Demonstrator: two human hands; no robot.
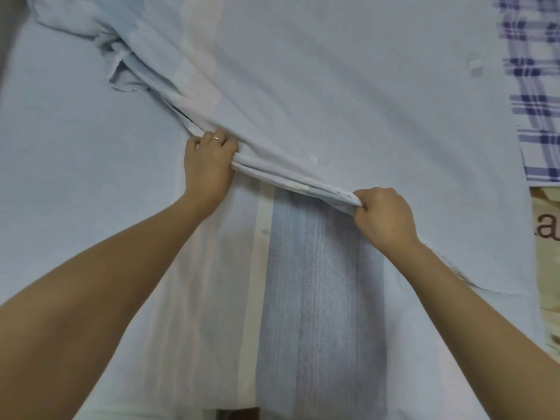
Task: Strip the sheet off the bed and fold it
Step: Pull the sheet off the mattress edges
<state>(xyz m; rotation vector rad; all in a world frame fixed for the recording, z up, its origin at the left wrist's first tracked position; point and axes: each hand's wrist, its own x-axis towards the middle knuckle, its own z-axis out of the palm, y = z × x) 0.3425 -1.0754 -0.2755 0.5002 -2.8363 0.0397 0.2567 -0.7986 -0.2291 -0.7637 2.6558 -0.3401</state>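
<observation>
The thin pale blue sheet [333, 71] carries a cream band and, below the fingers [372, 195], darker grey-blue stripes; a silver ring [217, 139] circles one finger; right of the fingers, a navy-checked white cloth [533, 110] and yellowish fabric with maroon lettering [548, 237]

The sheet [333, 86] is thin pale blue cloth, matt and smooth, with soft creases at the far left. The near striped band [321, 298] looks a little coarser (a fine ribbed weave). At the far right lies matt checked cloth [536, 116]. The ring [217, 139] on the left hand [209, 168] is shiny metal.
</observation>
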